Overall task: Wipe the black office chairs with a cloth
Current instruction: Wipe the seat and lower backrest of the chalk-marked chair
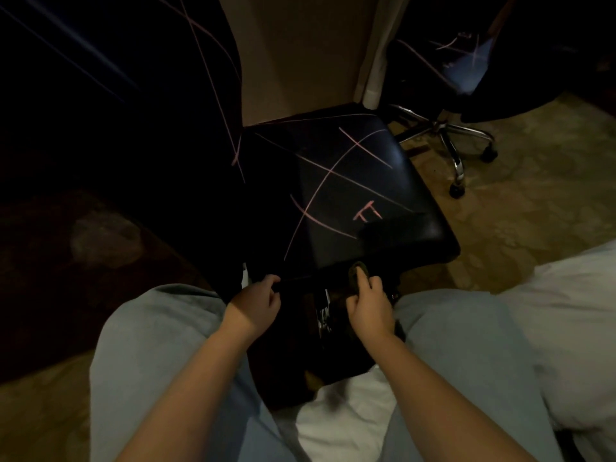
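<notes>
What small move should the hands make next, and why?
Probably slide the right hand with its dark cloth up onto the chair seat, toward the nearest pink marks. They are unwiped, and the left hand grips the seat's front edge.

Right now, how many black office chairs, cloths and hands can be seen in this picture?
Black office chairs: 2 (near chair, far chair)
Cloths: 1 (cloth)
Hands: 2 (left hand, right hand)
Total: 5
</notes>
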Motion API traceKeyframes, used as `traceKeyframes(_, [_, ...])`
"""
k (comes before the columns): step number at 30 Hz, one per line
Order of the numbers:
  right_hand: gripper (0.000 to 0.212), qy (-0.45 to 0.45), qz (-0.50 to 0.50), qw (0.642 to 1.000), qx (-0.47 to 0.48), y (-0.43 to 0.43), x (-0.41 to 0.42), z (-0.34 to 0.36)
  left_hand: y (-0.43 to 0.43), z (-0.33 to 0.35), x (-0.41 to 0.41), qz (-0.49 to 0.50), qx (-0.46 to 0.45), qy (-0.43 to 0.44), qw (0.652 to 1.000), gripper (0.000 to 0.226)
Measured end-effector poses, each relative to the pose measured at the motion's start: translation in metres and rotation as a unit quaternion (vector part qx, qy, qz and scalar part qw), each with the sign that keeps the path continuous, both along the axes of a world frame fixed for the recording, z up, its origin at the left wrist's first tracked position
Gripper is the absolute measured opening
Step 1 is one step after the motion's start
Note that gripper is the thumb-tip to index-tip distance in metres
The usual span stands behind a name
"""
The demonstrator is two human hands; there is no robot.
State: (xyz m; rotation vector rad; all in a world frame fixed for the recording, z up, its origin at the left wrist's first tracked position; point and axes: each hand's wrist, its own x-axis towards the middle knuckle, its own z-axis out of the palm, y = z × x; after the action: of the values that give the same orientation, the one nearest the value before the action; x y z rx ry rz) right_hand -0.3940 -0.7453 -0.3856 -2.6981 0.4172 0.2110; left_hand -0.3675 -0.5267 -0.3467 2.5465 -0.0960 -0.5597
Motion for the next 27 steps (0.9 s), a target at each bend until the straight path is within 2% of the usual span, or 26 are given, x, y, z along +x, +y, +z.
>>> traceKeyframes(5, [0.062, 0.028, 0.165, 0.986, 0.006, 0.049, -0.002, 0.004, 0.002, 0.001, 0.000, -0.001, 0.011, 0.009, 1.000, 0.039])
traceKeyframes(8, [0.063, 0.020, 0.183, 0.983, -0.001, 0.054, -0.006, -0.001, 0.003, -0.004, 0.000, 0.001, 0.010, 0.015, 1.000, 0.041])
traceKeyframes(12, [0.062, 0.028, 0.168, 0.984, -0.051, 0.030, -0.002, -0.001, 0.002, -0.006, 0.002, -0.003, 0.000, 0.014, 1.000, 0.041])
traceKeyframes(17, [0.063, 0.015, 0.071, 0.996, -0.058, -0.006, -0.002, -0.004, 0.002, -0.007, 0.002, 0.001, 0.002, 0.003, 1.000, 0.040])
traceKeyframes(21, [0.062, 0.042, 0.025, 0.996, -0.077, -0.023, -0.004, -0.003, -0.002, -0.007, 0.002, -0.006, 0.001, -0.011, 1.000, 0.039])
traceKeyframes(27, [0.063, 0.060, 0.056, 0.995, -0.050, 0.010, 0.000, 0.005, -0.001, -0.005, 0.001, -0.007, 0.009, 0.002, 1.000, 0.040])
